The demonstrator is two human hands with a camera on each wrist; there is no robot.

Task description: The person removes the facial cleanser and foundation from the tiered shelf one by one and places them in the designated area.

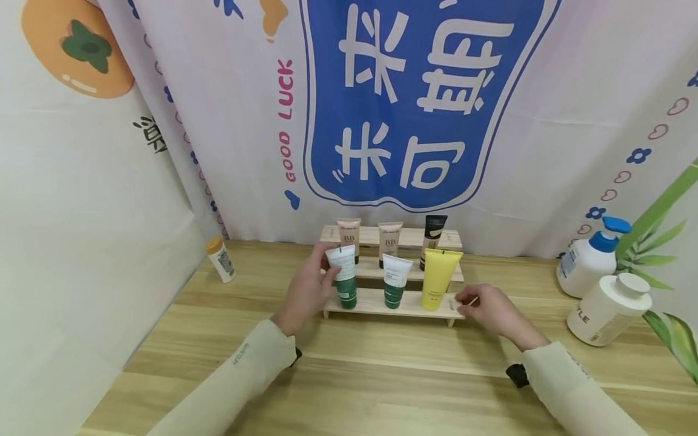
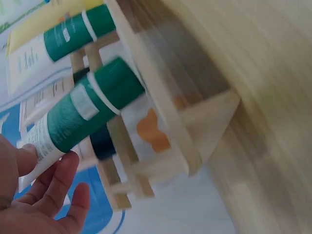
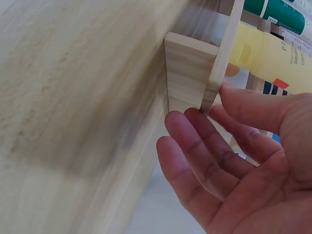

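Presently, the left hand (image 1: 306, 289) sits at the left end of the wooden stepped rack (image 1: 382, 306), its fingers curled around the white upper part of the green-and-white tube (image 1: 343, 275) standing cap-down on the lowest step. In the left wrist view, fingertips (image 2: 68, 168) press the tube's (image 2: 78, 119) white end while the green cap end points away toward the rack's rails (image 2: 161, 126). That tube lies at about 1 o'clock from the left palm in the head view, in contact with the fingers.

The right hand (image 1: 491, 312) lies at the rack's right end, fingers relaxed and nearly straight, grasping nothing. In the right wrist view, its fingertips (image 3: 183, 122) touch or all but touch the rack's end panel (image 3: 187, 73); the blur prevents a firmer reading. The yellow tube (image 1: 436, 278) stands at roughly 10 o'clock from this hand, apart from it, also seen beyond the panel in the right wrist view (image 3: 278, 56).

A second green-and-white tube (image 1: 395, 280) stands between the held tube and the yellow one. Behind, on the upper steps, are two beige tubes (image 1: 349, 235) and a black tube (image 1: 433, 233).

Elsewhere on the wooden table (image 1: 354, 375): a small orange-capped bottle (image 1: 220, 259) at 9 o'clock from the rack, and at 3 o'clock a white pump bottle with a blue top (image 1: 591, 257) and a white jar (image 1: 609, 310).
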